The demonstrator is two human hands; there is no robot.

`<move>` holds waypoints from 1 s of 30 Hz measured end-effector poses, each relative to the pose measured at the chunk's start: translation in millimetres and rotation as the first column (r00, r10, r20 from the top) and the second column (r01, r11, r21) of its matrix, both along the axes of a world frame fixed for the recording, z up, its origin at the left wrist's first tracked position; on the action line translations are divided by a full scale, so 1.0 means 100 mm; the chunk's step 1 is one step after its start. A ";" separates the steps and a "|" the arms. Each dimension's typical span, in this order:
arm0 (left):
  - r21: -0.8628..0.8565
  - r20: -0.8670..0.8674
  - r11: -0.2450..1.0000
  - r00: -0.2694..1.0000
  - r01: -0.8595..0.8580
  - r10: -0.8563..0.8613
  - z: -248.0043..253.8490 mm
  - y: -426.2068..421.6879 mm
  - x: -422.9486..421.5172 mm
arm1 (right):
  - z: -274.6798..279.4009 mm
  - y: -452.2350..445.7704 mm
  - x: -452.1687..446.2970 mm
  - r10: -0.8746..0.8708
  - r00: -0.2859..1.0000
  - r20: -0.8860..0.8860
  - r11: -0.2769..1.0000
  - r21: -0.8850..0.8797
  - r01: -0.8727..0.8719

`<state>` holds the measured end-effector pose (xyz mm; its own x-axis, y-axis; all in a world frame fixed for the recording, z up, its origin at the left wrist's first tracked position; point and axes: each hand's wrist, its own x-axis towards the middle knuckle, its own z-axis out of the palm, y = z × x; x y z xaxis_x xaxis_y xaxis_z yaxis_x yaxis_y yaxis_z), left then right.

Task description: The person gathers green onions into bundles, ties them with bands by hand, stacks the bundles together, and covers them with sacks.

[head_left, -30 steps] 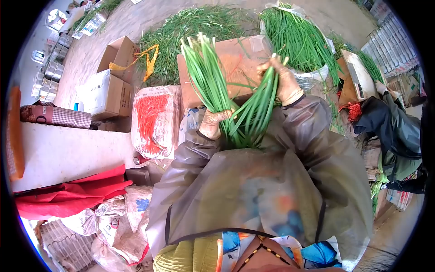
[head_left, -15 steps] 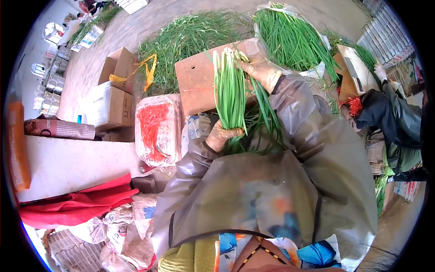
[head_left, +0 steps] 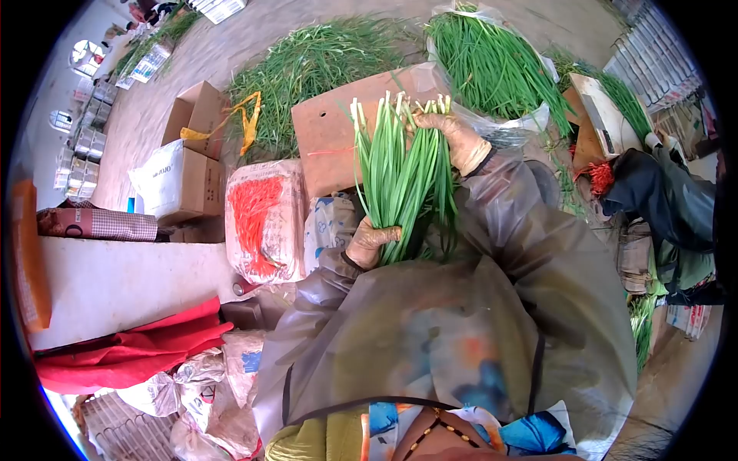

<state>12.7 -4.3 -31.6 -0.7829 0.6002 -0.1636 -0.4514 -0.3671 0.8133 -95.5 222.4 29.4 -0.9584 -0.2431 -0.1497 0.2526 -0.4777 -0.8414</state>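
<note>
A bunch of long green stalks with pale ends [head_left: 403, 165] is held upright over my lap. My left hand [head_left: 371, 243], gloved, is wrapped round its lower part, thumb across the front. Near the pale ends my right hand [head_left: 453, 138], also gloved, has its fingers closed against the upper right of the bunch. Behind the stalks lies a brown board [head_left: 327, 146]. Left of the board, red ties [head_left: 257, 215] rest on a wrapped white package [head_left: 288, 246].
Loose greens [head_left: 315, 69] lie beyond the board, and a bagged heap of stalks [head_left: 496, 65] is at its right. Cardboard boxes [head_left: 204, 180] and a white tabletop [head_left: 138, 284] are on the left. A co-worker [head_left: 669, 200] sits at the right.
The two portions of stalks, apart a second ago, are now together in one bunch. My right hand has come inward to it, and the stalks are more fanned out than half a second ago.
</note>
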 end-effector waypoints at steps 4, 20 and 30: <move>0.027 -0.007 0.999 0.999 -0.041 0.041 -0.05 0.11 -0.04 | 0.04 -0.17 0.14 -0.118 0.992 -0.041 0.974 -0.197 0.108; 0.020 0.048 0.954 0.953 0.299 -0.299 0.20 0.01 0.01 | 0.46 0.22 0.23 -0.043 0.999 0.018 0.906 -0.421 0.047; -0.073 0.105 0.993 0.990 0.097 -0.089 0.18 -0.04 0.07 | 0.60 0.51 0.40 0.323 0.782 -0.533 0.026 0.831 0.556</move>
